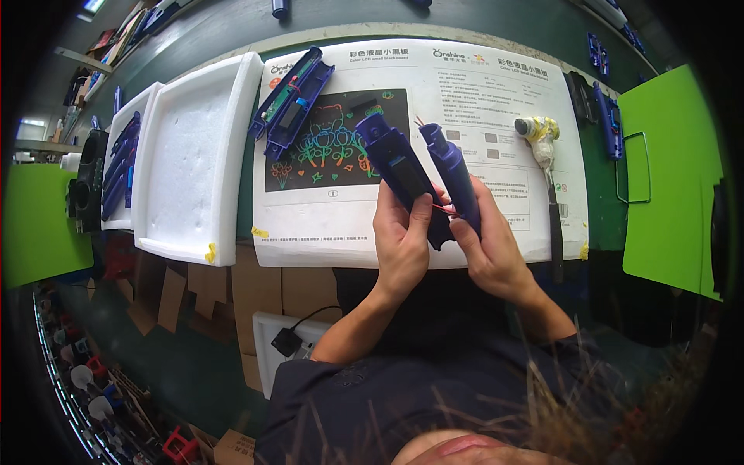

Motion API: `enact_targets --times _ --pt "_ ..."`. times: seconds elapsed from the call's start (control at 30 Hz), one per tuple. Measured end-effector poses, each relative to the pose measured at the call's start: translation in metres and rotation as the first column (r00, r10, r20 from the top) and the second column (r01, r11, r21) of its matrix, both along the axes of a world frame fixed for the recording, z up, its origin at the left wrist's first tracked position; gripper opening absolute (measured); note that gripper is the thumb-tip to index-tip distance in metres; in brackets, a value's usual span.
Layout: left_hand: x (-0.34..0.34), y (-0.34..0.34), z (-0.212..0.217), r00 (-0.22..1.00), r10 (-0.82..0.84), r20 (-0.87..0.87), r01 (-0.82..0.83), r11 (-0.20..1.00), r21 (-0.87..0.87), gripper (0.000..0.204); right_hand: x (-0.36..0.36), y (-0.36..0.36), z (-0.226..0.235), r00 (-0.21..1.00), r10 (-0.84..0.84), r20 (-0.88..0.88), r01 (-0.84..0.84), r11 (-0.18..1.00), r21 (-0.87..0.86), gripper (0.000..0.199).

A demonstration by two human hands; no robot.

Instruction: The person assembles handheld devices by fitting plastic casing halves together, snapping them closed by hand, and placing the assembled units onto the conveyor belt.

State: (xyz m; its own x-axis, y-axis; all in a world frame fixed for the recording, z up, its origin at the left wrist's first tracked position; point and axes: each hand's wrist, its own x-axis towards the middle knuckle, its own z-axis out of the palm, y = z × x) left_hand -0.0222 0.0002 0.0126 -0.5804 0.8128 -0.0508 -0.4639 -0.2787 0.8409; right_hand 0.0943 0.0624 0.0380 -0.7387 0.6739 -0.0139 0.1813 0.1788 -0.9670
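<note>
My left hand (401, 246) is wrapped round a dark blue plastic housing half (394, 164) with a small dark window in it. In my right hand (494, 249) is a second, narrower blue housing piece (451, 165), tilted alongside the first. Red wires (445, 209) run between the two pieces near my thumbs, and thin wire ends stick out at the top of the right one. Both pieces are held above a white printed sheet (325, 225). Beyond my left hand, blue housing parts (293, 101) with a green circuit board lie on the sheet.
A hammer (549, 167) with a tape-wrapped head lies on the sheet's right side. At left stands a white foam tray (194, 155), beside more blue housings (122, 167). Green panels (670, 178) flank the bench. Further blue parts (608, 120) lie at far right.
</note>
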Motion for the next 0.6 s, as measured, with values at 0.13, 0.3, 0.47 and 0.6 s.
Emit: enact_targets --times 0.13,0.3,0.47,0.6 --pt "0.005 -0.001 -0.004 0.990 -0.001 -0.143 -0.010 0.997 -0.070 0.034 0.010 -0.018 0.002 1.000 0.009 -0.011 -0.010 0.994 -0.111 0.057" --pt "0.010 -0.002 -0.004 0.957 -0.026 -0.289 0.018 0.999 -0.029 0.044 0.013 -0.016 -0.005 0.994 0.017 -0.106 -0.008 0.997 0.078 0.051" --pt "0.020 -0.012 -0.005 0.953 -0.185 -0.241 0.185 0.982 -0.023 0.063 0.016 -0.018 -0.012 0.988 -0.080 -0.131 0.117 0.946 0.302 0.042" --pt "0.016 -0.018 -0.004 0.940 -0.329 -0.090 0.340 0.925 0.169 0.073 0.014 -0.021 -0.026 0.947 -0.181 -0.266 0.264 0.909 0.323 0.042"
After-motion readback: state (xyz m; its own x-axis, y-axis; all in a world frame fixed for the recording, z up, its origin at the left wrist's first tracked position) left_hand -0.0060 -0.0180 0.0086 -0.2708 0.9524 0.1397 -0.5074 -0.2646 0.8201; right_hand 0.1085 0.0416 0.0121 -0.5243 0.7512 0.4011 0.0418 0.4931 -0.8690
